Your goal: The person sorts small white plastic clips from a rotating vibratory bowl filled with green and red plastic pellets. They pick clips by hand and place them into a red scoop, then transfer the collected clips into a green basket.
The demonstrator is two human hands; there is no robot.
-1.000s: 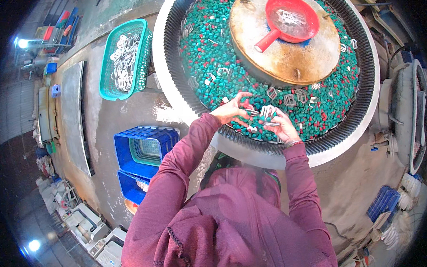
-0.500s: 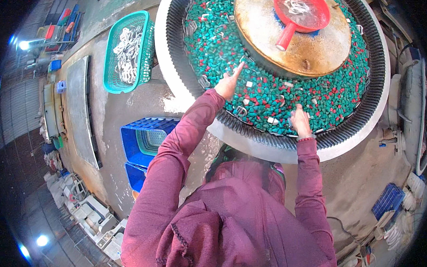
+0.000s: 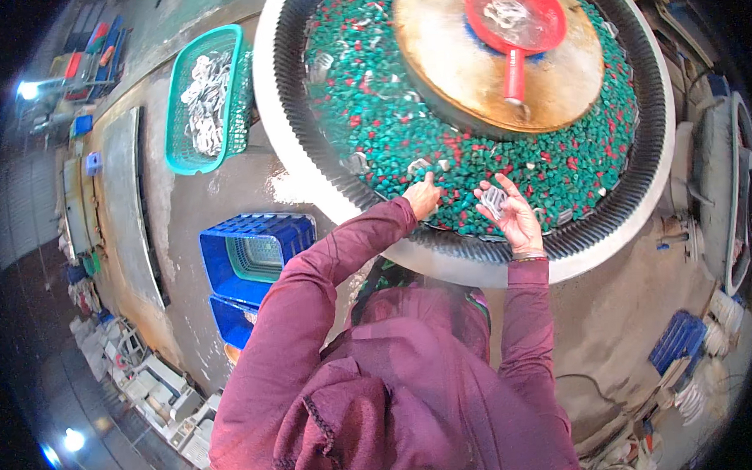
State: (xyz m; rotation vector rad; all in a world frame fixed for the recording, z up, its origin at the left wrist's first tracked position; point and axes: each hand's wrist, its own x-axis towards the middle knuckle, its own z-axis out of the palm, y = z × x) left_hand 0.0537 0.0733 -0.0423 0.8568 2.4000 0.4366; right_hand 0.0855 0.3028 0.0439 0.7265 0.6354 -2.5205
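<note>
A round vibrating tub (image 3: 381,226) with a ribbed black inner wall holds green and red tumbling stones (image 3: 389,123). Pale metal pieces lie scattered among them. My right hand (image 3: 520,223) is palm up over the near part of the tub, its fingers bent around a slotted silver metal piece (image 3: 494,200). To its left, my left hand (image 3: 424,198) reaches down to the stones with fingers curled; whatever they hold, if anything, is hidden. Just beyond its fingertips lies another looped metal piece (image 3: 417,165).
A red strainer (image 3: 515,77) with metal pieces sits on the tub's rusty centre cover (image 3: 437,75). Left of the tub stands a teal basket (image 3: 169,130) of metal pieces. Blue crates (image 3: 219,257) are on the wet floor nearer me. Another blue crate (image 3: 676,339) lies at the right.
My left hand has drawn back toward me and its fingers have curled. My right hand has turned palm up and now shows a slotted metal piece. The strainer's handle has swung round toward me.
</note>
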